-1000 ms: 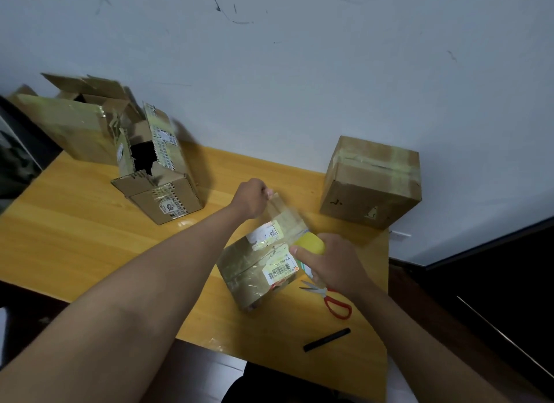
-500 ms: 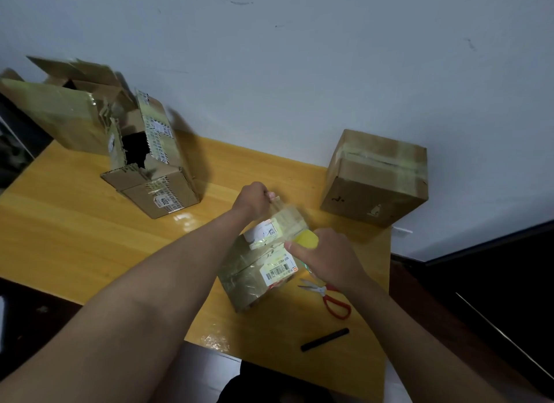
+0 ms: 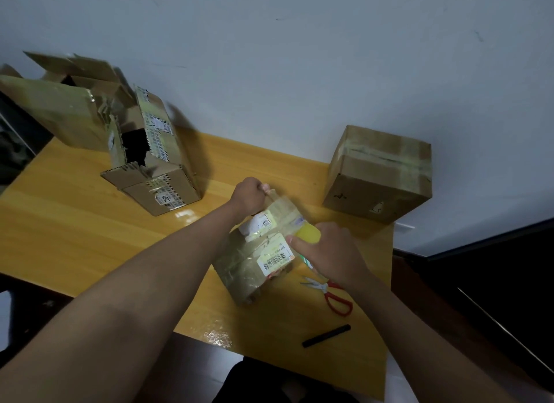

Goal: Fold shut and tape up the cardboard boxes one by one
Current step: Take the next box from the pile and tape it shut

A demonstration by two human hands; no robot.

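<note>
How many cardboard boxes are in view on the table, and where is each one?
4. A small box lies under both hands near the front edge; a taped box stands at the back right; an open box and a larger open box stand at the back left. None seems hidden.

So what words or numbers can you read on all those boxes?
"4002", though I'm not sure of it: white sticker on the front of the open box, printed sideways.
Barcode label on the small box between the hands: bars show, its digits are too small to read.
White label higher up on that small box: blurred.
Striped printed tape on the open box: too small to read.
Taped box by the wall: faint marks, unreadable.
</note>
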